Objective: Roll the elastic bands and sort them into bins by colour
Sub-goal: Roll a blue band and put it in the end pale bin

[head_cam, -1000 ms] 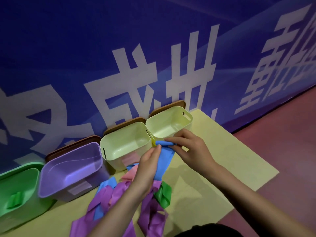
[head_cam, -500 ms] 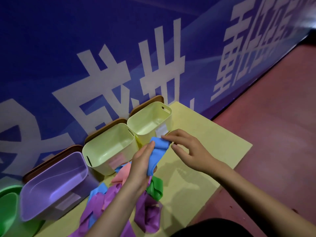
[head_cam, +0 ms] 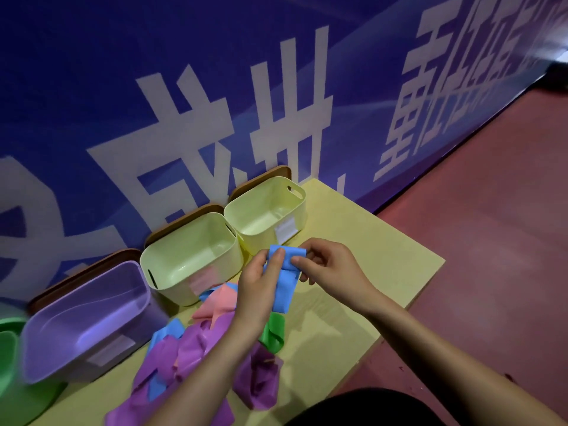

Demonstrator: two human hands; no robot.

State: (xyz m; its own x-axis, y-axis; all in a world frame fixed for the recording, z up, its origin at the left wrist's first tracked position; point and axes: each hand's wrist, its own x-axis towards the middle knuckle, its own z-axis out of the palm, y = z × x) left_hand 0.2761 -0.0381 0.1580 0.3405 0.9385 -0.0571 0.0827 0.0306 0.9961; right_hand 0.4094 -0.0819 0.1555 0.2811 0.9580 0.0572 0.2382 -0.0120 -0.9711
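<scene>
Evidently both hands are working one blue band (head_cam: 284, 273), held up just in front of the two pale yellow bins. The left hand (head_cam: 261, 290) grips its hanging length while the right hand (head_cam: 325, 265) pinches the turned-over top edge, a hold that suits starting a roll (only the first fold looks made). Below the blue band, on the yellow worktop (head_cam: 368, 241), lies the unsorted pile (head_cam: 196, 348) of purple, pink, blue and green bands, within easy reach. Left of the blue band stand a pale yellow bin (head_cam: 190, 256), a purple bin (head_cam: 86, 318) and a green bin (head_cam: 9, 364); just behind it stands another pale yellow bin (head_cam: 267, 210). Their front labels are too blurred to read. Large white Chinese characters cover the blue wall banner (head_cam: 215, 87); I cannot read them with confidence.
</scene>
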